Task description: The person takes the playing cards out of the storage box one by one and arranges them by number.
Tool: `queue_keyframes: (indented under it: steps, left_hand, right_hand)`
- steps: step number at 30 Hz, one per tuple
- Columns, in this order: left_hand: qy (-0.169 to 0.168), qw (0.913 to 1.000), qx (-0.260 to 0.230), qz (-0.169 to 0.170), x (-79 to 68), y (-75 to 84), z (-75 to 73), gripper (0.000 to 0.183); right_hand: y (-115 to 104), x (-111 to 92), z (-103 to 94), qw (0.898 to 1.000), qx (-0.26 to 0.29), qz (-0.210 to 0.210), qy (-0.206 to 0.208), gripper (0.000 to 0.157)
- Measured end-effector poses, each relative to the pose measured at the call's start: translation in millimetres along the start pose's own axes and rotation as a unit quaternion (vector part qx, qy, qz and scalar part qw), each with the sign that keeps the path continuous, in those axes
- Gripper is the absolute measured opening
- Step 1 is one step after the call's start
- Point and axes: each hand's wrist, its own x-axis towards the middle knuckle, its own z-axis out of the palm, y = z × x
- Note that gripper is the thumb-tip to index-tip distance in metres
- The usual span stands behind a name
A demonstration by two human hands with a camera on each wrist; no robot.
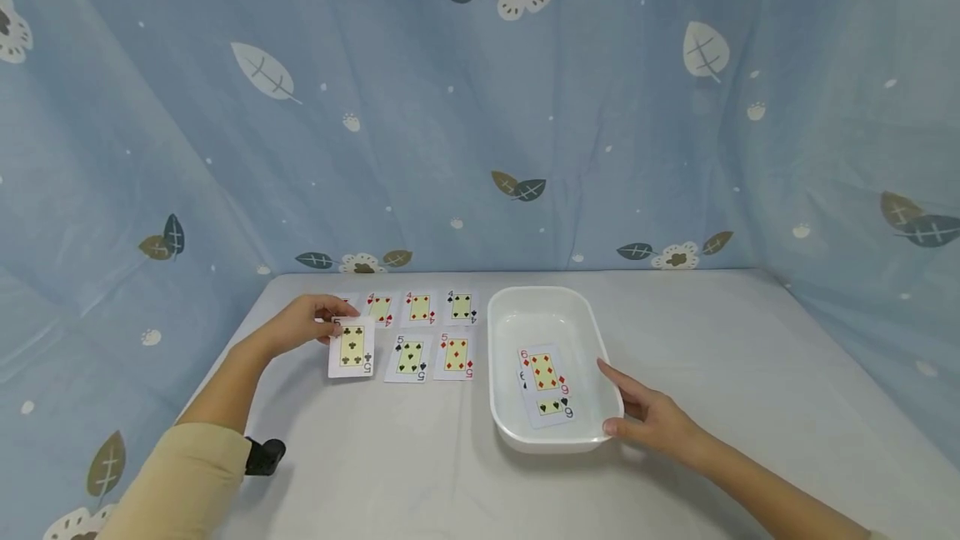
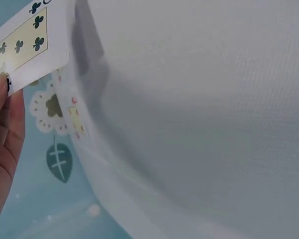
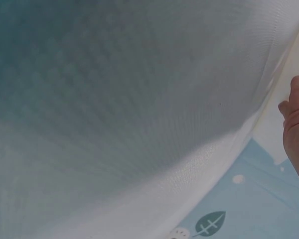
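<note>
In the head view my left hand (image 1: 303, 325) pinches the five of clubs (image 1: 352, 348) by its upper left corner, face up, at the left end of the front row of cards. The left wrist view shows the thumb over the face of that card (image 2: 27, 45). Next to it lie the five of spades (image 1: 409, 358) and the five of diamonds (image 1: 454, 355). My right hand (image 1: 656, 419) holds the right side of a white plastic basin (image 1: 525, 440), thumb at the rim. In the basin, the six of diamonds (image 1: 543, 370) overlaps a black six (image 1: 551, 413).
Behind is a row of fours: hearts (image 1: 379, 307), diamonds (image 1: 418, 308), spades (image 1: 461, 307), and another card (image 1: 349, 298) mostly hidden by the left hand. A white cloth covers the table (image 1: 390, 457). A blue patterned curtain (image 1: 420, 132) hangs at its back edge.
</note>
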Motion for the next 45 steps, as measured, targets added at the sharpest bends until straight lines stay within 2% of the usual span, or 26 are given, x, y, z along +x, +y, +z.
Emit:
queue_keyframes:
  steps: [4, 8, 18, 26, 30, 40, 45]
  left_hand:
    - [-0.004, 0.9999, 0.006, -0.01, 2.8, -4.1, 3.6, 0.03]
    - [-0.002, 0.9999, 0.016, -0.003, 6.5, -9.1, 8.5, 0.03]
    - [0.03, 0.9987, 0.041, -0.006, 12.7, -12.3, 22.5, 0.035]
    - [0.051, 0.9937, 0.099, -0.006, 18.1, -13.0, 33.5, 0.034]
    - [0.048, 0.9935, 0.103, -0.015, 18.4, -13.0, 37.0, 0.035]
    - [0.039, 0.9912, 0.126, -0.001, 20.3, -14.8, 43.1, 0.033]
    - [0.039, 0.9901, 0.135, -0.005, 21.8, -16.8, 44.9, 0.033]
  right_hand:
    - [1, 0, -0.7, 1.0, -0.002, -0.002, 0.002, 0.075]
    - [1, 0, -0.5, 1.0, -0.004, -0.005, 0.005, 0.075]
    - [0, 0, 0.6, 1.0, -0.001, -0.01, 0.003, 0.075]
    - [2, 0, -0.2, 1.0, -0.007, -0.008, 0.004, 0.075]
    - [1, 0, 0.1, 1.0, -0.009, -0.007, 0.006, 0.075]
    - [1, -1, -0.5, 1.0, -0.011, -0.009, -0.001, 0.075]
    - [2, -1, -0.3, 1.0, -0.009, -0.014, -0.004, 0.075]
